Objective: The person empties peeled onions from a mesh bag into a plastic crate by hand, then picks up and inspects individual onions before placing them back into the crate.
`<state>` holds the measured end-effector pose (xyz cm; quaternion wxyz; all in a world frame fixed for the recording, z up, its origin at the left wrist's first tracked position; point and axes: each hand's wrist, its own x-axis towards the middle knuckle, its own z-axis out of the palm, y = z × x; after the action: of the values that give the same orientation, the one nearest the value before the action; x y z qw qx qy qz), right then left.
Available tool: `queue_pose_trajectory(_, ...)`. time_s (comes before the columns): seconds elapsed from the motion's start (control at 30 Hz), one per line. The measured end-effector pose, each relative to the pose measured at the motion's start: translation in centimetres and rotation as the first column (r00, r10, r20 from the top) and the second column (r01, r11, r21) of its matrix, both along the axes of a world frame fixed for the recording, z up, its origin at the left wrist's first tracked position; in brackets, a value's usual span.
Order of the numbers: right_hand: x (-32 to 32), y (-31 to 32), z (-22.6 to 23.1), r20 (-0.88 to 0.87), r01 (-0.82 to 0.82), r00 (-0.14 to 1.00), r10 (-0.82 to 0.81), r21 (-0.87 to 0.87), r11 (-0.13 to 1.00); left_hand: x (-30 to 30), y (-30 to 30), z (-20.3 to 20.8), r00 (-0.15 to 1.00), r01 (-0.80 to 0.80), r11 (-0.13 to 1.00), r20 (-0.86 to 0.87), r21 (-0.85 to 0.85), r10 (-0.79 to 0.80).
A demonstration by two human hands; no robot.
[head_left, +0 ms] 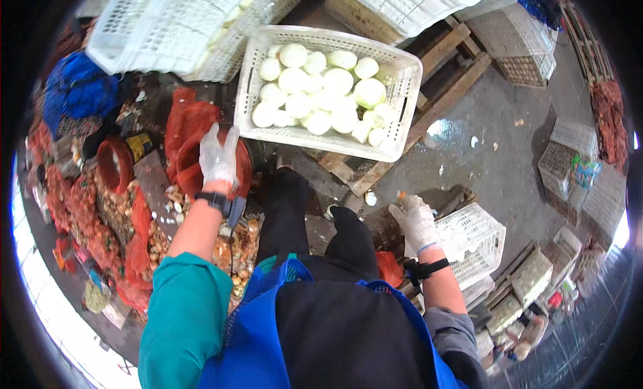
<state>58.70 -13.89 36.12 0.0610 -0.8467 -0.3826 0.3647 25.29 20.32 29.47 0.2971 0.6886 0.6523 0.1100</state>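
Observation:
My left hand (218, 156), in a white glove, is over a red plastic bucket (189, 168) at the left, fingers stretched out and apart, with nothing seen in them. Out to the right, my right hand (414, 220) is also gloved in white; its fingers look loosely spread and hold nothing that I can see. It is nearest a white plastic crate (492, 245). Ahead of me, a white perforated crate (321, 146) holds many peeled white onions (316, 82). The bucket's contents are mostly hidden by my left hand.
Stacked white crates (167, 30) stand at the far left, more at the far right. A wooden pallet (435, 124) lies beneath the onion crate. Red mesh sacks (87, 221) and loose unpeeled onions (238, 262) cover the left floor. A person (526, 339) is at lower right.

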Motion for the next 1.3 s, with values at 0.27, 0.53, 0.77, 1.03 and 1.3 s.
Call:
queue_pose_trajectory(0.27, 4.3, -8.6, 3.4, -0.068, -0.137, 0.989, 0.134, -0.042, 0.99, -15.1, -25.0, 14.4, 0.879, -0.403, 0.854, -0.397, -0.328, 0.263)
queue_pose_trajectory(0.53, 8.1, -14.4, 1.1, -0.085, -0.125, 0.99, 0.115, -0.129, 0.984, -21.4, -36.0, 15.7, 0.69, -0.688, 0.478, -0.288, -0.547, 0.664)
queue_pose_trajectory(0.77, 5.4, -13.8, -0.5, -0.125, -0.322, 0.947, 0.297, -0.315, 0.893, -18.7, -29.8, 20.7, 0.996, -0.075, 0.905, -0.064, -0.419, 0.053)
queue_pose_trajectory(1.03, -4.7, -4.5, 1.9, -0.021, -0.578, 0.815, 0.579, 0.014, 0.816, -32.6, -37.8, 17.1, 0.908, -0.396, 0.756, -0.097, -0.521, 0.408)
queue_pose_trajectory(1.3, -12.3, 4.0, 2.0, 0.18, -0.784, 0.611, 0.771, 0.276, 0.557, -46.5, -57.5, 12.7, 0.717, -0.692, 0.48, -0.595, -0.54, 0.364)
